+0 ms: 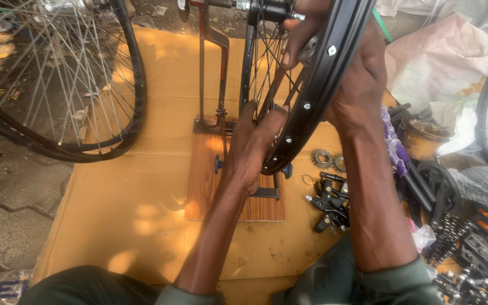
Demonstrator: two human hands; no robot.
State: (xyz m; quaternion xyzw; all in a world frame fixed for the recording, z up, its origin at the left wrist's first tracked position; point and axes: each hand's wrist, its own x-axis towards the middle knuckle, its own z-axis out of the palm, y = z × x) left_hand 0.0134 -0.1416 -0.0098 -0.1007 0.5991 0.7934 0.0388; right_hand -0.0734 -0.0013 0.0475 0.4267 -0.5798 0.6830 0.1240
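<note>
Two hands on black rim [317, 85] | left hand [249, 149] grip pinching spokes, seemingly | right hand [348, 73] clasping rim

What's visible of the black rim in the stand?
The rim is black, metal by its look, with no tyre on it, and silver nipple heads dot its inner face. Thin spokes run to a hub at the top edge. It stands upright and edge-on in a truing stand bolted to a wooden board on cardboard. The left hand touches its lower part; the right hand wraps the rim higher up, fingers among the spokes. Its top is cut off.
</note>
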